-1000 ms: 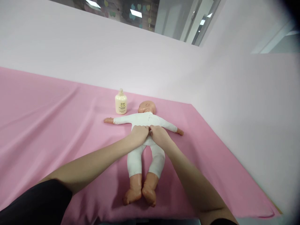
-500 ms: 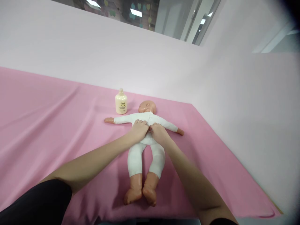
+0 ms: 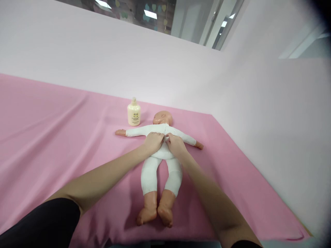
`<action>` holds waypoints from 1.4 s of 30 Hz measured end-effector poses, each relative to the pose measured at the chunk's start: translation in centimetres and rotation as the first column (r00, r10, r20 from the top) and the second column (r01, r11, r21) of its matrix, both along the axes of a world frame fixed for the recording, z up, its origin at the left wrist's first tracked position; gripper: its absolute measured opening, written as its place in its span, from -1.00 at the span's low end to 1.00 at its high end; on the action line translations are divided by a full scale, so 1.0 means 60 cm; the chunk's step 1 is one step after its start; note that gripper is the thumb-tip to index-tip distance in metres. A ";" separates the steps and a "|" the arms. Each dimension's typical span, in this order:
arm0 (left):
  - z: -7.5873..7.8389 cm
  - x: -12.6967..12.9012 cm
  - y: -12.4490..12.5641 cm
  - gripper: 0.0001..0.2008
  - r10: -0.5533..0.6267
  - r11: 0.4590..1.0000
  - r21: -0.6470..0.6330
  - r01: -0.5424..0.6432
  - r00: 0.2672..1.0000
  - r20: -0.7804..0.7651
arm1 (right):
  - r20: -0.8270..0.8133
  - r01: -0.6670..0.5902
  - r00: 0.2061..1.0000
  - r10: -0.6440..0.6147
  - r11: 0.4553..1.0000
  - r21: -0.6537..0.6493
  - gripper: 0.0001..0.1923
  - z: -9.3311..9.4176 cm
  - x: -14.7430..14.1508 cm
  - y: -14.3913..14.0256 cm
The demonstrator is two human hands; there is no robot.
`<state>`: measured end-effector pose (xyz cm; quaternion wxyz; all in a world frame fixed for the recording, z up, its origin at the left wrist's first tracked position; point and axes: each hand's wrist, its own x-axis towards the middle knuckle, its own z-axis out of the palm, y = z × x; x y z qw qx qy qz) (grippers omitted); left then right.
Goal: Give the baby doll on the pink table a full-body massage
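Note:
A baby doll [image 3: 163, 151] lies on its back on the pink sheet, arms spread wide and feet towards me. Its white top [image 3: 170, 130] and white leggings [image 3: 149, 175] cover it to the wrists and shins. On the left of the belly, my left hand [image 3: 154, 142] has its fingers curled closed at the front of the top. My right hand [image 3: 176, 144] faces it from the other side, its fingertips pinched at the same middle line. A small gap separates the fingertips of both hands. Exactly what bit of cloth they grip is too small to make out.
A cream pump bottle [image 3: 133, 115] stands upright near the doll's head, on the left. The pink sheet [image 3: 85, 137] is creased on the left. White walls [image 3: 165, 69] rise behind and to the right, with a window [image 3: 155, 17] above.
Both hands have shifted slightly up the doll's front, towards the chest. The right fingers have lifted a little, and more of the lower belly shows. The doll and bottle remain in place.

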<state>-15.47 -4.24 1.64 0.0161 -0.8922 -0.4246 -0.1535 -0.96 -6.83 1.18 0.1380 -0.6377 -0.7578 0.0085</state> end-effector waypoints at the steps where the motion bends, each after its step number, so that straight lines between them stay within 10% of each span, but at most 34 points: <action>1: -0.002 0.000 0.002 -0.75 -0.009 1.000 0.002 0.009 1.000 0.004 | -0.004 -0.006 1.000 0.006 1.000 0.010 -0.76 -0.001 0.001 0.001; 15: -0.027 0.001 0.016 -0.71 -0.016 0.999 0.032 0.014 0.998 0.068 | -0.112 -0.038 0.991 0.066 0.971 0.235 -0.81 -0.035 0.019 0.024; 42: -0.037 -0.002 0.032 -0.74 0.015 0.998 0.049 -0.027 0.976 0.217 | -0.286 0.008 0.957 0.048 0.981 0.192 -0.73 -0.047 0.035 0.051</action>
